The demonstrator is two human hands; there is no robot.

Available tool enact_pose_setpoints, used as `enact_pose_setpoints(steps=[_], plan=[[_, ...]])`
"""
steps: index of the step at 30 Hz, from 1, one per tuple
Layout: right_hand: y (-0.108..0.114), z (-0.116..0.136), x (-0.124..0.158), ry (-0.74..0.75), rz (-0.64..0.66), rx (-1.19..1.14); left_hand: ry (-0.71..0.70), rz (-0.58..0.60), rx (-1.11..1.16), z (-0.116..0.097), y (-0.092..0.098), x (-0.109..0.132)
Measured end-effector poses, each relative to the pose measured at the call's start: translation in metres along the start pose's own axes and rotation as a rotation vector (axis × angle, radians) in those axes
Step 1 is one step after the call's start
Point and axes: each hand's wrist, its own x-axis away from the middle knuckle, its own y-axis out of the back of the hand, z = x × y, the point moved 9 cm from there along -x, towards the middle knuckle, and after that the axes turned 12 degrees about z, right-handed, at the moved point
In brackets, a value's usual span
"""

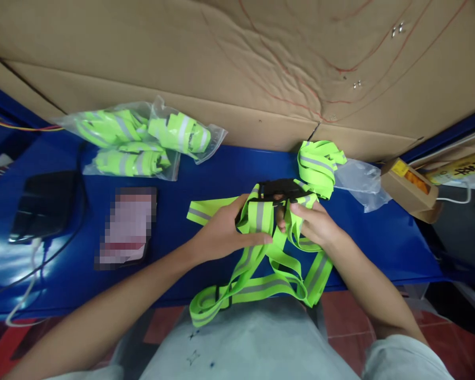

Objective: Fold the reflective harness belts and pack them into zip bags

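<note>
Both hands hold a neon-yellow reflective strap point(260, 217) with a silver-grey stripe, near the table's front edge. My left hand point(229, 227) is closed around its left side, thumb along the front. My right hand point(314, 221) grips the right side just below a black plastic buckle point(283, 189), which spans the gap between the hands. Some fingertips are hidden behind the webbing. Loose loops hang down toward my lap, with a black slider point(224, 296) at lower left. Just beyond my right hand lies a rolled neon-yellow strap point(319, 163).
Clear bags of neon straps point(130, 140) lie at the back left, against a cardboard wall point(142, 47). A phone point(129, 224) and a black device point(43, 203) with cables sit on the blue table point(237, 163). An empty plastic bag point(360, 179) and a small cardboard box point(409, 184) are on the right.
</note>
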Motion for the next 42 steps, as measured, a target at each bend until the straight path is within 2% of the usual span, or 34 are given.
enact_pose_setpoints(steps=[4, 8, 12, 15, 19, 22, 25, 28, 30, 33, 35, 39, 42], plan=[[0.002, 0.0, -0.001, 0.029, -0.059, 0.084, 0.022, 0.004, 0.164, 0.005, -0.011, -0.004], [0.004, -0.001, 0.001, 0.045, -0.153, 0.134, 0.092, -0.11, 0.261, 0.015, 0.002, -0.003], [-0.002, -0.004, 0.0, -0.05, -0.172, -0.059, 0.083, -0.132, 0.119, 0.013, 0.013, -0.001], [-0.006, -0.007, -0.004, -0.143, -0.212, -0.113, 0.087, -0.221, -0.064, 0.01, 0.021, 0.002], [-0.004, -0.005, -0.012, -0.062, -0.254, -0.021, -0.013, -0.361, -0.085, 0.001, 0.024, 0.009], [-0.006, -0.012, -0.014, -0.048, -0.251, 0.023, -0.02, -0.416, -0.105, 0.0, 0.023, 0.014], [-0.012, -0.014, -0.015, -0.022, -0.258, 0.084, 0.064, -0.397, -0.102, 0.009, 0.019, 0.017], [-0.024, -0.016, -0.018, -0.002, -0.211, 0.044, 0.161, -0.359, 0.025, 0.023, 0.011, 0.017], [-0.023, -0.02, -0.018, -0.022, -0.235, -0.011, 0.147, -0.305, 0.12, 0.023, 0.004, 0.013], [-0.012, -0.02, -0.012, -0.023, -0.339, -0.022, 0.049, -0.229, 0.212, 0.014, -0.003, 0.005], [-0.014, -0.013, -0.013, 0.016, -0.313, 0.043, 0.011, -0.189, 0.22, 0.01, -0.006, 0.002], [-0.031, 0.0, -0.021, 0.043, -0.142, 0.275, 0.001, -0.127, 0.198, 0.014, -0.01, -0.001], [-0.025, 0.022, -0.016, 0.089, -0.18, 0.521, -0.007, -0.147, 0.236, 0.018, -0.006, 0.0]])
